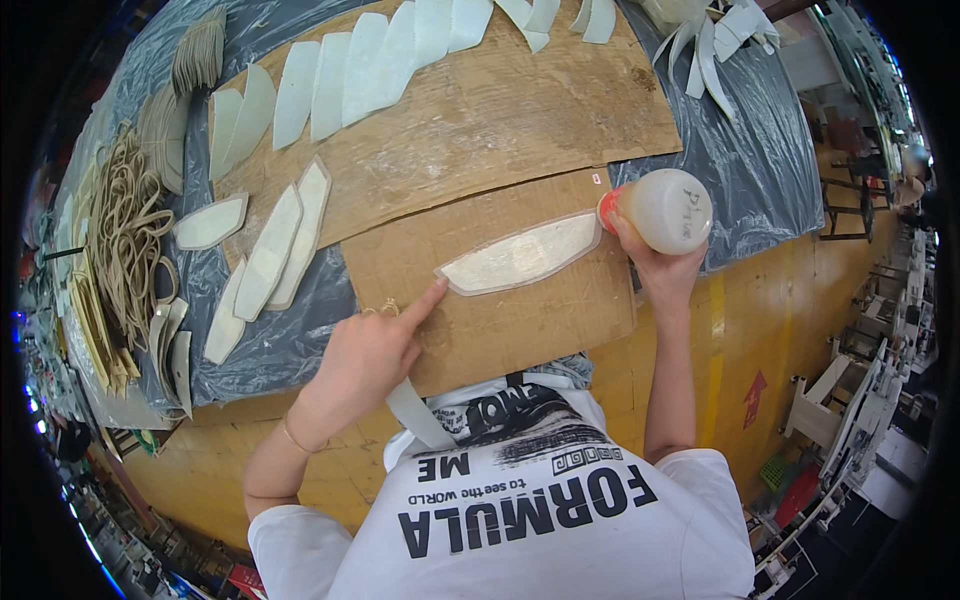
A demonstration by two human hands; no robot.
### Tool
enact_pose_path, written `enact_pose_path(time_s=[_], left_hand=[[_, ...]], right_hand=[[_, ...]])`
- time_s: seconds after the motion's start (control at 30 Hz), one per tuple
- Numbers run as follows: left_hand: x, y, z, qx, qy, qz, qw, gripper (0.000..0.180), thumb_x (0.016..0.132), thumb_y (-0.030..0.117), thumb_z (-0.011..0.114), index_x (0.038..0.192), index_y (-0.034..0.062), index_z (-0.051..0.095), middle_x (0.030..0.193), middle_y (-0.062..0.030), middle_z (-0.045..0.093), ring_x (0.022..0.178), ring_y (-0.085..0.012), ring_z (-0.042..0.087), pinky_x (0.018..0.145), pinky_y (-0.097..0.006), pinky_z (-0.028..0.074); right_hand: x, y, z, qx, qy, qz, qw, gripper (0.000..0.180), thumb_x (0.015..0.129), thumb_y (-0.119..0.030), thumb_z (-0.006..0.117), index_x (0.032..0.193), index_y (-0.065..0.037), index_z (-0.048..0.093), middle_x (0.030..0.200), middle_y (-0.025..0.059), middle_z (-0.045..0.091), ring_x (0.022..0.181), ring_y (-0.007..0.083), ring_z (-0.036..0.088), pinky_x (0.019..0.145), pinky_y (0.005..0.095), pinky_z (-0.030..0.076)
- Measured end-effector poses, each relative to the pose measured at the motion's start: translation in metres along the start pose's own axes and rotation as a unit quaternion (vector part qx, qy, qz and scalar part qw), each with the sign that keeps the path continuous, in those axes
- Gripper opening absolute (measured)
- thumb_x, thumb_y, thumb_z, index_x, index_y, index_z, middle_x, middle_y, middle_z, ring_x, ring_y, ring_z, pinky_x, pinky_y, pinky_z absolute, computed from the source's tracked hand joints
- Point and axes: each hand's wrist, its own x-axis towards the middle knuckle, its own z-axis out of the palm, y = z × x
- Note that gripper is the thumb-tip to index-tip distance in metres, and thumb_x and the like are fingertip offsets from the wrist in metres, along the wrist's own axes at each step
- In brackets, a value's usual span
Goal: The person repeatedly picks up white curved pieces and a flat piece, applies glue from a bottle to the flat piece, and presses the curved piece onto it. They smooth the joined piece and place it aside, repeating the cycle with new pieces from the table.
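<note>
On cardboard [540, 330] | one panel [525, 256] | left hand [372, 345] touching | right hand [662, 268]: one bottle [666, 208]

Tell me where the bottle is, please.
In the head view, the translucent bottle is right of centre, in the right hand, beside the pale panel on the smaller cardboard.

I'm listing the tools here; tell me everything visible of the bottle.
The bottle is whitish, translucent and rounded, apparently plastic, with dark handwritten marks on its broad end and a red part opposite. The right hand grips it, tipped, near the right edge of the cardboard, red part toward the pale shaped piece. Whether they touch, and how full it is, I cannot tell.
</note>
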Motion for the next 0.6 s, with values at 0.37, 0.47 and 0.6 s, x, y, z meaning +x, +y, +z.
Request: enact_pose_path(time_s=[0.37,0.47,0.6], left_hand=[[-0.037,-0.039,-0.017,-0.345,0.092,-0.145,0.923,0.036,0.086,0.002,0.055,0.121,0.0035,0.059,0.063,0.0034,0.052,0.055,-0.005,0.042,0.05,-0.024,0.032],[-0.033,-0.054,0.017,-0.492,0.135,-0.139,0.849,0.024,0.092,0.008,0.053,0.114,0.0008,0.061,0.073,0.0072,0.054,0.064,-0.0008,0.045,0.056,-0.018,0.033],[-0.038,-0.066,0.048,-0.623,0.223,-0.121,0.74,0.023,0.095,0.015,0.054,0.113,0.0002,0.059,0.072,0.0046,0.054,0.066,-0.003,0.05,0.058,-0.017,0.037]], right_hand=[[0.068,-0.014,-0.046,-0.126,0.119,0.014,0.985,0.063,0.072,-0.028,0.088,0.118,0.001,0.056,0.106,0.0125,0.066,0.094,0.018,0.064,0.084,0.0318,0.052],[0.087,-0.013,-0.067,-0.084,0.042,0.095,0.991,0.061,0.075,-0.03,0.086,0.119,0.002,0.057,0.105,0.0119,0.067,0.094,0.0163,0.064,0.084,0.0301,0.051],[0.109,-0.012,-0.082,-0.122,-0.12,0.148,0.974,0.06,0.077,-0.032,0.082,0.119,0.003,0.059,0.105,0.0119,0.067,0.091,0.0157,0.064,0.082,0.0306,0.052]])
